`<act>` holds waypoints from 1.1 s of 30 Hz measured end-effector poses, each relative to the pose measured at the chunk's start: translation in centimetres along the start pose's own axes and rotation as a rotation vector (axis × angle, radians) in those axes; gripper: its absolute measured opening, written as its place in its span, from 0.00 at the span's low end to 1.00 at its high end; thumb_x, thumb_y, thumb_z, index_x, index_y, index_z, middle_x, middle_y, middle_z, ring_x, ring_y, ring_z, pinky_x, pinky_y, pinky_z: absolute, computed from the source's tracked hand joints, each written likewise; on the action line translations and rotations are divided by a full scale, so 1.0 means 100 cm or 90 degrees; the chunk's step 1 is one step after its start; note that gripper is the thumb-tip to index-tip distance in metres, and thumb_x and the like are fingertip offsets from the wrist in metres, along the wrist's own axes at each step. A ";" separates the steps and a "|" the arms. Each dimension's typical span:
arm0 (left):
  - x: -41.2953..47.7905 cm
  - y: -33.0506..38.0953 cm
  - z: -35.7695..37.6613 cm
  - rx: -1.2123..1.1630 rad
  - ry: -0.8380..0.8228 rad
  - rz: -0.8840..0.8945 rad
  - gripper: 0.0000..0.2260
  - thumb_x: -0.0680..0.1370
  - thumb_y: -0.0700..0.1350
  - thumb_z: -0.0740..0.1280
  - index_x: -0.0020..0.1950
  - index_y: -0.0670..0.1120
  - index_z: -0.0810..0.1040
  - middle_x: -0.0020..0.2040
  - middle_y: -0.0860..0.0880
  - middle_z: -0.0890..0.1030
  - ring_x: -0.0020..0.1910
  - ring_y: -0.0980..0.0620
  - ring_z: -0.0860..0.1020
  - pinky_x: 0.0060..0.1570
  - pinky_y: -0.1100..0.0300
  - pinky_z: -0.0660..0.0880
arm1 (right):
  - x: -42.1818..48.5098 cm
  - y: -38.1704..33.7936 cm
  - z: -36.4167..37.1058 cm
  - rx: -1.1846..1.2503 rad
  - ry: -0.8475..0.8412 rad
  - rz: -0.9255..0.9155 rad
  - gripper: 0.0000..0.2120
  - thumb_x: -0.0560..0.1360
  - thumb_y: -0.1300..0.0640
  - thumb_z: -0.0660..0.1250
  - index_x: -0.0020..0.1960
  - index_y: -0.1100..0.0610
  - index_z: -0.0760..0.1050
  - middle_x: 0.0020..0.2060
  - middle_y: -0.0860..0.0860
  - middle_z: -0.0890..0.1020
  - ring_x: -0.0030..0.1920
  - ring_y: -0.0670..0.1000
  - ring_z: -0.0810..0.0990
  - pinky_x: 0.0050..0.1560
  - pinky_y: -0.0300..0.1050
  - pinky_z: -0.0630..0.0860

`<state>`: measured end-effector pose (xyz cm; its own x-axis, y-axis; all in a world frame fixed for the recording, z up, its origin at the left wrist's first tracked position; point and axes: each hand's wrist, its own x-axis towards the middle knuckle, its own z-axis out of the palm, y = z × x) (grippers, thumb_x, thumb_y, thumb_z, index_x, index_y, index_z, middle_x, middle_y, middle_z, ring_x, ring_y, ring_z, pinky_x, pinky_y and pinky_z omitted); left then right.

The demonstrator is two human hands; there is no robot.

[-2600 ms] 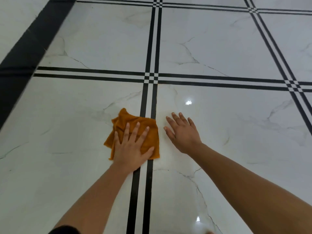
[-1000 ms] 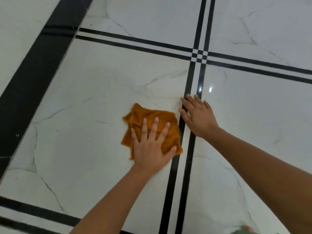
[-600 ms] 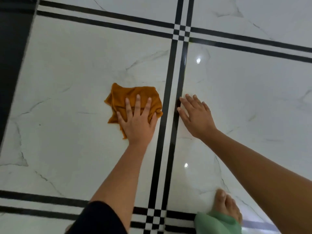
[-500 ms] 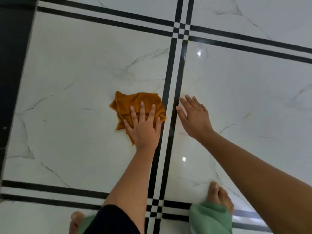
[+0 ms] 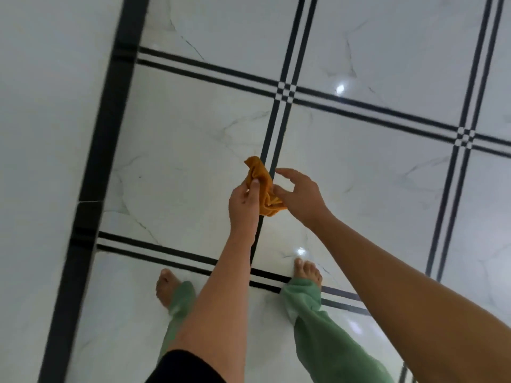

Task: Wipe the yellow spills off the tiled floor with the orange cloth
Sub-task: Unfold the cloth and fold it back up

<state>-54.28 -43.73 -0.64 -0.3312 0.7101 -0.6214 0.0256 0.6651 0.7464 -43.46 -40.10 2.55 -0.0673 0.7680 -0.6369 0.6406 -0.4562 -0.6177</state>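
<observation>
The crumpled orange cloth [image 5: 262,186] hangs above the glossy white marble-look tiled floor with black double stripes [image 5: 193,150], pinched in the left hand [image 5: 244,201] grip, thumb on the fabric. The right hand [image 5: 297,196] is just beside it, fingers spread open, holding nothing. Bare feet in green trousers [image 5: 312,324] stand below.

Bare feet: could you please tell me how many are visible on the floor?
2. The left foot stands at lower left on a white tile; the right foot stands beside the black double stripe, below the hands. None seems hidden.
</observation>
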 end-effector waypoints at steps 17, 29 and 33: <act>-0.322 0.291 -0.083 -0.278 0.147 -0.054 0.16 0.80 0.52 0.59 0.67 0.50 0.72 0.61 0.49 0.77 0.59 0.49 0.75 0.53 0.55 0.71 | -0.265 -0.248 -0.210 -0.073 -0.304 -0.296 0.06 0.75 0.57 0.67 0.49 0.55 0.81 0.47 0.55 0.83 0.47 0.52 0.82 0.49 0.42 0.77; -0.471 0.326 -0.019 -0.517 0.424 0.103 0.19 0.73 0.49 0.71 0.60 0.49 0.71 0.53 0.48 0.79 0.51 0.46 0.81 0.53 0.52 0.78 | -0.373 -0.269 -0.290 -0.121 -0.471 -0.500 0.05 0.77 0.58 0.64 0.46 0.57 0.78 0.41 0.53 0.81 0.45 0.53 0.81 0.45 0.50 0.81; -0.504 0.349 0.014 -0.474 0.518 0.125 0.09 0.76 0.45 0.67 0.55 0.48 0.73 0.52 0.46 0.81 0.50 0.47 0.81 0.49 0.53 0.79 | -0.391 -0.274 -0.330 -0.145 -0.561 -0.507 0.05 0.77 0.57 0.64 0.48 0.58 0.77 0.43 0.56 0.82 0.45 0.54 0.83 0.42 0.49 0.81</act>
<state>-35.43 -55.97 56.38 -0.9081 0.2440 -0.3402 -0.3359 0.0606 0.9400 -33.15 -42.85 59.58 -0.9457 0.1872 -0.2656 0.2966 0.1636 -0.9409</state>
